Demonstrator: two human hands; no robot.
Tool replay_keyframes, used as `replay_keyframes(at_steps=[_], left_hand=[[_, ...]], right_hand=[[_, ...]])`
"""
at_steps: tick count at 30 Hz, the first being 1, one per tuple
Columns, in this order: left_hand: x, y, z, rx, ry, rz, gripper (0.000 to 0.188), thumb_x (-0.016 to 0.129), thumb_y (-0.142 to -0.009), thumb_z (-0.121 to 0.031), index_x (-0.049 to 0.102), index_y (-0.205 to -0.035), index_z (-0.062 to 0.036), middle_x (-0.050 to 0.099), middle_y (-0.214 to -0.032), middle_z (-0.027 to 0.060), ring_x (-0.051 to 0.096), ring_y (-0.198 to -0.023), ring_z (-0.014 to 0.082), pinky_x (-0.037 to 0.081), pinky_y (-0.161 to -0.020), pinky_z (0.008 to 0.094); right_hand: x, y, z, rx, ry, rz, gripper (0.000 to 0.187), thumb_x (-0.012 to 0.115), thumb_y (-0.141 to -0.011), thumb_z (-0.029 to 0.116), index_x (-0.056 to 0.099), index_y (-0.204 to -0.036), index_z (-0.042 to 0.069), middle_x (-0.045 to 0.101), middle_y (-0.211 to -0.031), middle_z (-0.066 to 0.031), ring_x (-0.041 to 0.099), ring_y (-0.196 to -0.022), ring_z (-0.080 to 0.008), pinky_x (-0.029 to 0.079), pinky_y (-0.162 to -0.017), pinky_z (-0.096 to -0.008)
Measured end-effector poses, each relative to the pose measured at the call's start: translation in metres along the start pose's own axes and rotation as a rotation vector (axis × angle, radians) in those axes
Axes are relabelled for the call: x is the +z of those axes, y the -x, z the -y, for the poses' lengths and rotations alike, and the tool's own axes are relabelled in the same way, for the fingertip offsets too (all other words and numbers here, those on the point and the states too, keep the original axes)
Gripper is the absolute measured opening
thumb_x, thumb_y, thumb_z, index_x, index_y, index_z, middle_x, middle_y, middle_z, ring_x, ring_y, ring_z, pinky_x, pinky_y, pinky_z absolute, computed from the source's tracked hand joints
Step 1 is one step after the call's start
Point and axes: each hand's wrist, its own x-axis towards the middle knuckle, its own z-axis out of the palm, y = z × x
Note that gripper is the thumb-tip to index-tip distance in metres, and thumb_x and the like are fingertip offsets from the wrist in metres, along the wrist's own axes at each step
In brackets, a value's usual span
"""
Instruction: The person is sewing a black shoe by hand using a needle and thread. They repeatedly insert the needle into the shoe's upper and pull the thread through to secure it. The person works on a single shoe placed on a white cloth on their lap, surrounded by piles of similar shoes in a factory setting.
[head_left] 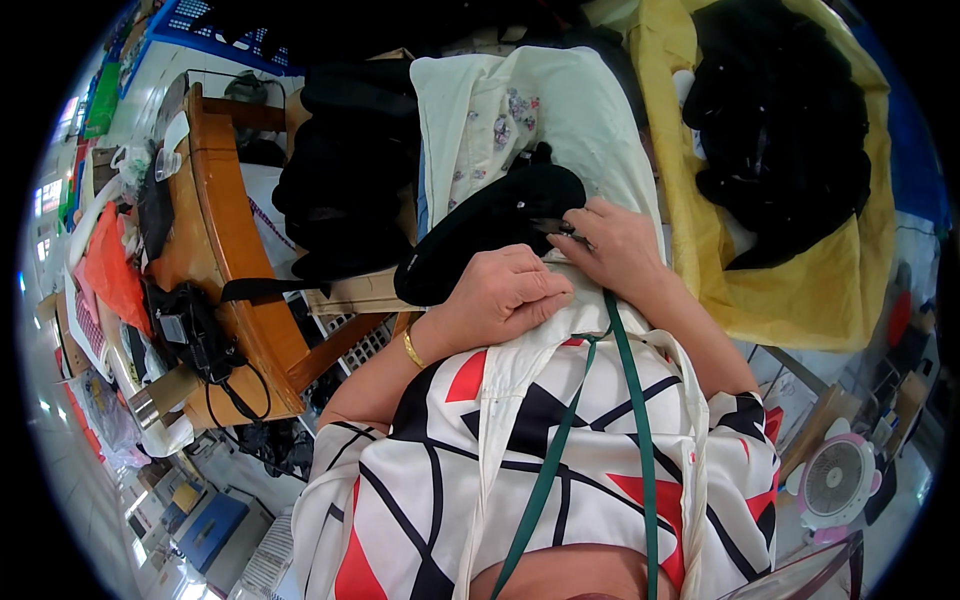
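Yellow cloth (800,310) spreads at the far right, bearing a black pile (785,130) of soft goods. White cloth (610,110) drapes the middle, just left of it, and serves as the work surface; a dark pile (345,180) lies beyond its left edge. On the near part of the white cloth rests the black piece (480,225), a long rounded form slanting from near left to far right. Its dark surface hides most folds and seams at this scale.

Both hands meet the work from the near side, close together but not joined. The left hand (505,288) lies at the near edge of the piece, fingers curled in; whether it grips fabric or thread cannot be told. The right hand (610,240) pinches a small dark tool (568,230), apparently snips, at the piece's right end.

For good work, the left hand would best keep the edge flat and lightly taut, fingertips clear of the tool's point. The tool is better laid nearly level with the fabric, so that it does not nick the cloth. Pale flecks (520,205) on the surface merit a check under good light.
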Motion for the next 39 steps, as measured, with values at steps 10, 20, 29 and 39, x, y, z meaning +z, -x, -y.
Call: replay_keyframes(at_steps=[10,20,29,39], left_hand=[[-0.001,0.001,0.002,-0.027,0.035,-0.012,0.013,0.076,-0.08,-0.006,0.073,-0.092,-0.0032,0.059,-0.068,0.0084,0.057,-0.063,0.0221,0.044,-0.056,0.0314],[-0.007,0.004,-0.001,-0.614,0.83,-0.401,0.02,0.057,-0.1,-0.016,0.068,-0.099,0.0011,0.052,-0.06,-0.0043,0.041,-0.047,0.0009,0.03,-0.043,0.0177],[-0.011,-0.007,-0.001,-0.803,0.887,-0.286,0.021,0.059,-0.099,-0.018,0.069,-0.094,-0.0006,0.05,-0.059,-0.0057,0.036,-0.046,0.0013,0.025,-0.043,0.0181],[-0.018,0.012,0.019,-0.676,-0.181,-0.086,0.024,0.066,-0.093,-0.022,0.067,-0.096,0.002,0.067,-0.081,0.007,0.061,-0.071,0.0165,0.049,-0.066,0.0291]], right_hand=[[0.004,-0.009,0.002,0.03,0.0,0.01,0.026,0.073,-0.081,0.031,0.062,-0.072,0.008,0.057,-0.07,-0.0068,0.061,-0.064,-0.0269,0.046,-0.052,-0.0386],[-0.012,-0.001,0.002,0.005,-0.115,0.133,0.028,0.074,-0.08,0.034,0.07,-0.085,0.006,0.062,-0.075,-0.0087,0.062,-0.066,-0.027,0.048,-0.056,-0.0374],[-0.013,-0.027,0.029,0.368,-0.949,0.062,0.019,0.067,-0.094,0.019,0.07,-0.102,0.002,0.062,-0.085,-0.0023,0.057,-0.071,-0.0093,0.047,-0.063,-0.0229],[-0.021,-0.044,-0.018,0.539,-1.663,0.136,0.018,0.057,-0.101,0.024,0.058,-0.101,0.006,0.061,-0.071,-0.0035,0.059,-0.058,-0.0106,0.046,-0.052,-0.0199]])
